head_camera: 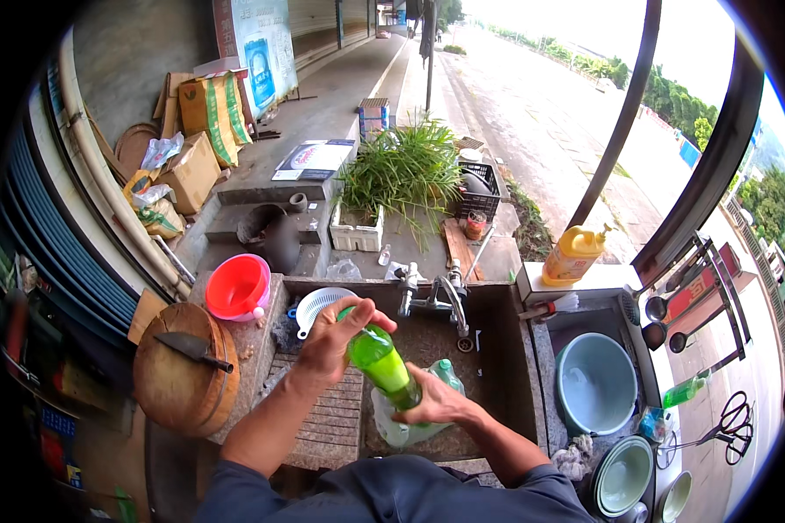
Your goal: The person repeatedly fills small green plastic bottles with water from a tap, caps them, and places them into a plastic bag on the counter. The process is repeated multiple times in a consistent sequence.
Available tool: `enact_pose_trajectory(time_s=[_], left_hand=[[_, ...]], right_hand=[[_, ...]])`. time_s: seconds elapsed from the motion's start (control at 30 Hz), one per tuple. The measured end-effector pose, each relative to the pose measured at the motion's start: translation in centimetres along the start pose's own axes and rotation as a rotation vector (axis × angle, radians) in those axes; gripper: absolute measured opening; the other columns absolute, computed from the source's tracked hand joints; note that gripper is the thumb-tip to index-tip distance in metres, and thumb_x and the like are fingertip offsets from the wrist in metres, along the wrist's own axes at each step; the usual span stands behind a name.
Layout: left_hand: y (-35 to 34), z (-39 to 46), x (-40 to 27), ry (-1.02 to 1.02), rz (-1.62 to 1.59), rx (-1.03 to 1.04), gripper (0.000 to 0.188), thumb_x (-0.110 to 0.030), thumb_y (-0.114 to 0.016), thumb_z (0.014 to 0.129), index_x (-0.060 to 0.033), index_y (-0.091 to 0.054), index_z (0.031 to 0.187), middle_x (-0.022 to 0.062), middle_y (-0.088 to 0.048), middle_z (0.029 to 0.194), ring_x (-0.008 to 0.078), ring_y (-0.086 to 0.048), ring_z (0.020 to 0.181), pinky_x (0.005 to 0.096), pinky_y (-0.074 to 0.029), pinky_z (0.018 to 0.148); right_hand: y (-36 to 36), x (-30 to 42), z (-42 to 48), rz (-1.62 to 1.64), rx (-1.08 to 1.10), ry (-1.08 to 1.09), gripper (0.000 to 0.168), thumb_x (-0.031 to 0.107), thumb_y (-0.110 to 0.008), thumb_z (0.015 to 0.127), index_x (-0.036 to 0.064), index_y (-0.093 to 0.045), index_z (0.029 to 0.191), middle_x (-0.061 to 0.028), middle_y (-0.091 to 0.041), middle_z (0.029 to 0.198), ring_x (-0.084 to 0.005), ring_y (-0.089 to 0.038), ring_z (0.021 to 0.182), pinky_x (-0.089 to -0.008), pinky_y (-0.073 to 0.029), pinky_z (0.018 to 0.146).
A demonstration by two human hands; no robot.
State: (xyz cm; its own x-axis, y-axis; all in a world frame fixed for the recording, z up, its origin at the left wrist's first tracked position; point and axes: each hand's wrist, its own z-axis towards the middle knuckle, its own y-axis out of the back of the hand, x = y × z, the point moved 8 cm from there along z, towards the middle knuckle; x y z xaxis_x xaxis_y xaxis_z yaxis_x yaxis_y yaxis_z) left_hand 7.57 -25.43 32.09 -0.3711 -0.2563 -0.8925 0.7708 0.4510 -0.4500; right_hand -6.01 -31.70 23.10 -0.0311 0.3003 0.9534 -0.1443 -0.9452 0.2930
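A green plastic bottle [381, 361] is held tilted above the stone sink [497, 392]. My left hand [340, 337] is closed around its neck and cap end, at the upper left. Around the bottle's lower end, my right hand [428, 397] has its grip. Beneath the hands, a clear plastic bag [392, 428] lies in the sink with another pale green bottle [446, 372] at it. A metal faucet [441, 302] stands at the sink's far edge. Left of it is a white plastic strainer [320, 304], partly behind my left hand.
A ribbed stone washboard [320, 418] adjoins the basin. To the left are a red plastic basin [237, 286] and a round wooden chopping block [176, 386] with a cleaver [193, 346] on it. At the right stand a blue-grey basin [595, 386], stacked bowls [623, 474] and a yellow pump bottle [572, 255].
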Motion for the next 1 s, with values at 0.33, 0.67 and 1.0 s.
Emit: enact_pose_trajectory(time_s=[0.33,0.67,1.0], left_hand=[[-12.0,-5.1,-7.0,-0.080,0.001,0.938,0.014,-0.014,-0.067,0.074,-0.0004,-0.065,0.070,0.0218,-0.072,0.086,0.0297,-0.068,0.079,0.0402,-0.043,0.080],[-6.6,-0.7,-3.9,-0.381,0.190,-0.155,0.015,-0.018,-0.071,0.091,-0.0045,-0.067,0.087,0.0072,-0.072,0.087,0.0080,-0.065,0.081,0.0212,-0.051,0.070],[-10.6,-2.6,-3.5,-0.456,0.499,0.380,0.038,-0.005,-0.049,0.100,0.0000,-0.043,0.137,0.0152,-0.054,0.131,0.0218,-0.052,0.123,0.0345,-0.039,0.106]], right_hand=[[-6.2,7.3,-2.4,0.812,0.872,0.089,0.055,0.019,-0.079,0.062,0.000,-0.058,0.109,-0.0088,-0.063,0.091,-0.0185,-0.062,0.082,-0.0302,-0.049,0.074],[6.1,4.5,-1.8,-0.504,-0.636,0.267,0.064,0.016,-0.084,0.063,0.004,-0.053,0.118,-0.0176,-0.062,0.098,-0.0369,-0.064,0.088,-0.0414,-0.053,0.076],[5.5,1.5,-4.8,-0.104,-0.611,0.086,0.069,0.015,-0.085,0.070,0.001,-0.046,0.126,-0.0162,-0.067,0.104,-0.0223,-0.068,0.094,-0.0357,-0.055,0.082]])
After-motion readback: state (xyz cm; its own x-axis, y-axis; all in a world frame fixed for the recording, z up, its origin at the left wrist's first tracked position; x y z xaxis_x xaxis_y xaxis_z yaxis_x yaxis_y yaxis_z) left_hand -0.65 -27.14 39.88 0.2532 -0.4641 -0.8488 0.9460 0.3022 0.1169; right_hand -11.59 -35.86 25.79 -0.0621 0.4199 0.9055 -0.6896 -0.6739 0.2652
